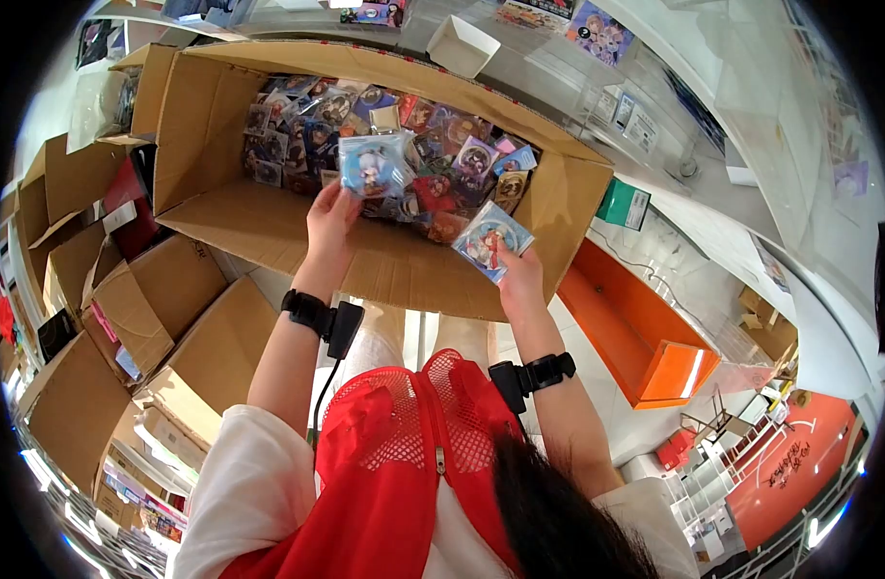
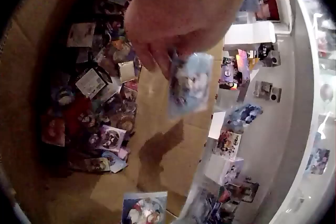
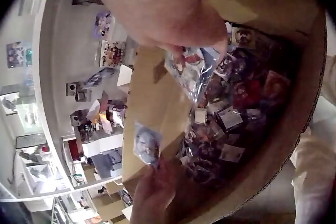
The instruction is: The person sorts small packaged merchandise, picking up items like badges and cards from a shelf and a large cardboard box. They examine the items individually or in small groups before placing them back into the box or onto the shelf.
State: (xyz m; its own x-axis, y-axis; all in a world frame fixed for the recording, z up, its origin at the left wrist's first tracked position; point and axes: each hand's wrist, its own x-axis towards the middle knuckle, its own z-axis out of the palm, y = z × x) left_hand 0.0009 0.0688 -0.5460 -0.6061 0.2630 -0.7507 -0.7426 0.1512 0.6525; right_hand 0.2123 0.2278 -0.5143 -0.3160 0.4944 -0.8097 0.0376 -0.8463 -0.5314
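Note:
My left hand (image 1: 330, 230) pinches the lower edge of a flat light-blue plastic packet (image 1: 370, 166) printed with a pale-haired cartoon figure. My right hand (image 1: 522, 282) grips another flat clear packet (image 1: 489, 241), which shows a red-and-white cartoon figure on pale blue, with the thumb over its front. Both packets are above a large cardboard box (image 1: 269, 232), the right one near its right front corner. Inside the box lies a heap of small sleeved picture packets (image 1: 317, 135). In the right wrist view, shiny clear film (image 3: 197, 85) hangs below the right hand.
Beyond the box runs a glass display counter (image 1: 548, 82) with an open white carton (image 1: 463, 46) and printed cards on it. Open cardboard boxes (image 1: 163, 289) crowd the left side. An orange bin (image 1: 635, 328) and a green box (image 1: 624, 205) stand to the right.

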